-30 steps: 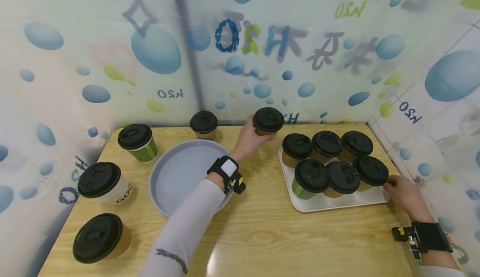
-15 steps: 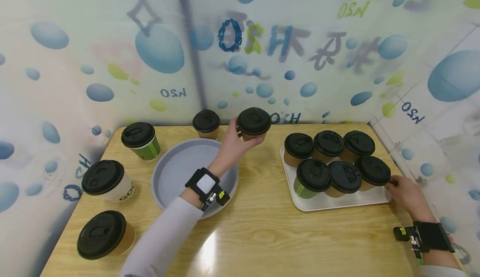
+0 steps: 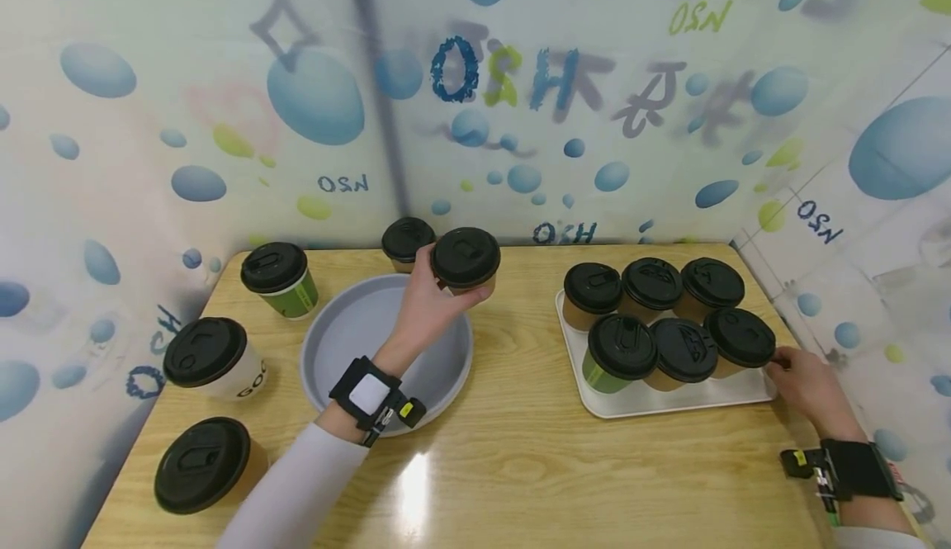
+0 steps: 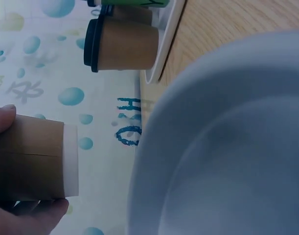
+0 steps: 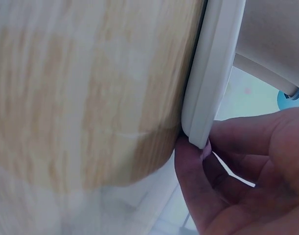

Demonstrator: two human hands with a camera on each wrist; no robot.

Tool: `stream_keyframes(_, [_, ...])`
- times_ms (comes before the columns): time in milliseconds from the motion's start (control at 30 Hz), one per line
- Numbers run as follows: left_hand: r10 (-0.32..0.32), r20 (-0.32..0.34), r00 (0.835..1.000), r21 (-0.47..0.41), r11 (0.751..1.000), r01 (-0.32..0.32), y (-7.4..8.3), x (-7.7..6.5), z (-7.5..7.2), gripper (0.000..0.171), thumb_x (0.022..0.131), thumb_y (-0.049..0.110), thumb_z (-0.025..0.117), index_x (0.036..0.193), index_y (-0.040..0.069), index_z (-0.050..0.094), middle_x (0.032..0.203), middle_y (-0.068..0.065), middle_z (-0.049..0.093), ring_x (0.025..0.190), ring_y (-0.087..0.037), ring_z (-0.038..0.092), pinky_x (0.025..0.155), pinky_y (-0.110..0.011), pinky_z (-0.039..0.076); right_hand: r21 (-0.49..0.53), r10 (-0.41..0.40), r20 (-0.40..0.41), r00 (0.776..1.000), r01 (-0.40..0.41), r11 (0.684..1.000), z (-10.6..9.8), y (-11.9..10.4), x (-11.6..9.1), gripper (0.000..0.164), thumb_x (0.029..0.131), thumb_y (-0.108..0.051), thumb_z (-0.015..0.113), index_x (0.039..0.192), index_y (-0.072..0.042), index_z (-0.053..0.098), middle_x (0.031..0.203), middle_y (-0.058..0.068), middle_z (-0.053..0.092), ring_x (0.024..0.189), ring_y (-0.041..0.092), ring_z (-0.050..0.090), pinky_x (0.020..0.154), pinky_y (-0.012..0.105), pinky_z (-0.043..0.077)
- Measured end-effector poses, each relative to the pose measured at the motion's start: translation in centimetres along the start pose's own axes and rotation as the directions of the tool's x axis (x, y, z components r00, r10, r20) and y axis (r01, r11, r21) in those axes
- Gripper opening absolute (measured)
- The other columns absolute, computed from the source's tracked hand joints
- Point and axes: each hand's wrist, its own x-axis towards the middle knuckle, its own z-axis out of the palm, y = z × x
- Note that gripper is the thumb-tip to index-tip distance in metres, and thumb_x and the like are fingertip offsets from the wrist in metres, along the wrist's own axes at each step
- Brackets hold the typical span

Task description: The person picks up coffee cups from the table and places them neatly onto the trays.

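My left hand point(image 3: 425, 311) grips a brown paper coffee cup point(image 4: 34, 159) with a black lid, held up over the far right rim of the round grey-blue plate point(image 3: 315, 367). In the left wrist view the cup's white base shows, apart from the plate. My right hand point(image 3: 808, 388) pinches the near right corner of the white rectangular tray point(image 5: 213, 73), thumb and finger at its edge. Several lidded cups stand on that tray in two rows, among them a green cup point(image 3: 603, 374) at the front left; the others are brown.
Left of the plate stand a green cup point(image 3: 297, 295), a white cup point(image 3: 241, 376) with dark lettering and a brown cup point(image 3: 253, 470). Behind the plate is a small brown cup point(image 3: 404, 267), partly hidden by my left hand. A patterned curtain point(image 3: 565, 120) borders the wooden table point(image 3: 535, 466).
My left hand has carried the brown coffee cup leftward, from near the back edge toward the plate. The right hand stays at the tray corner.
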Motion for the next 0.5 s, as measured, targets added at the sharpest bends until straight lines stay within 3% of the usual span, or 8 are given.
stream_keyframes(500, [-0.001, -0.005, 1.000, 0.115, 0.993, 0.001, -1.5, -2.0, -2.7, 0.095, 0.080, 0.024, 0.091, 0.153, 0.003, 0.033, 0.145, -0.019, 0.052, 0.130, -0.035, 0.055, 0.102, -0.054, 0.048, 0.009, 0.002, 0.025, 1.000, -0.002, 1.000, 0.0, 0.2, 0.1, 0.029, 0.101, -0.004, 0.049, 0.108, 0.023, 0.055, 0.080, 0.019, 0.057, 0.073, 0.032, 0.052, 0.058, 0.037, 0.041])
